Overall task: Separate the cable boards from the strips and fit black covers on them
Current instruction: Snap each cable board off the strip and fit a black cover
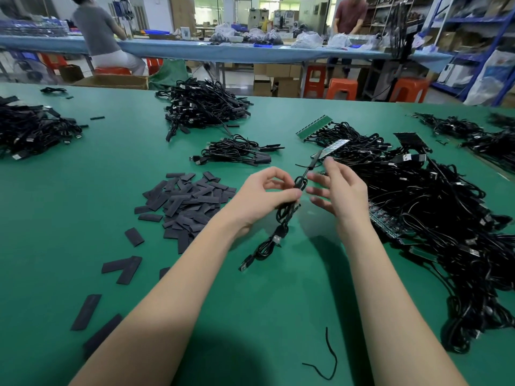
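My left hand [263, 199] pinches a coiled black cable [281, 221] near its upper end; a USB plug [246, 264] dangles below and a black-covered board end [311, 164] sticks up above. My right hand [338, 190] hovers just right of the cable, fingers spread, holding nothing. A pile of flat black covers [186, 201] lies on the green table to the left. At the right a big tangle of cables [434, 207] is still joined to green board strips [386, 221], with another strip [315, 126] farther back.
Small bundle of covered cables [237, 151] lies ahead of my hands; larger cable heaps sit farther back [204, 105] and at far left [30, 129]. Loose covers [86, 312] and a stray black tie [330, 355] lie near the front edge. People work at a blue bench behind.
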